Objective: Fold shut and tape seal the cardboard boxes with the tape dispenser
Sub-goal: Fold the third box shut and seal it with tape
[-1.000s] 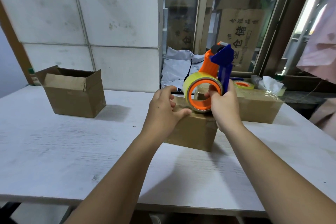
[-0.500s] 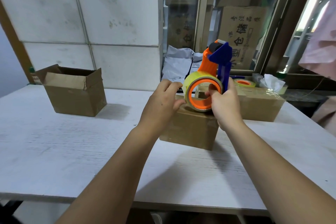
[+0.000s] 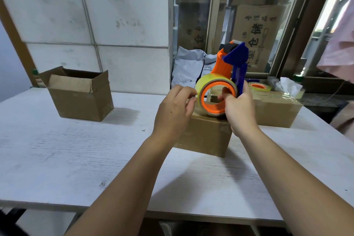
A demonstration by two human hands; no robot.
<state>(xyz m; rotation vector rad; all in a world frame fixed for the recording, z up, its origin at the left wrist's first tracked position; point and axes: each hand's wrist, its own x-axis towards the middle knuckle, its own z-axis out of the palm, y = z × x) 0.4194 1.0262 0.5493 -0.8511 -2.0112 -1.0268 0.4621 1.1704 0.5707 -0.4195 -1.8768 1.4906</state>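
White worktop (image 3: 76, 159) bears a cardboard box (image 3: 205, 136); above it the right hand (image 3: 241, 113) curls its fingers (image 3: 225, 94) round the tape dispenser (image 3: 223, 65), while the left hand (image 3: 172, 115) pinches the tape roll (image 3: 206, 82) at its edge.

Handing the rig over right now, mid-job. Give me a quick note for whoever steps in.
Left hand: fingertips at the tape roll rim; whether they pinch the tape end cannot be told.
Right hand: grips the tape dispenser, held over the middle box.
Done: middle box is folded shut; right box shows glossy tape on top, with a spare roll on it.
Left: tape the middle box, then fold and tape the open box at the left of the table.
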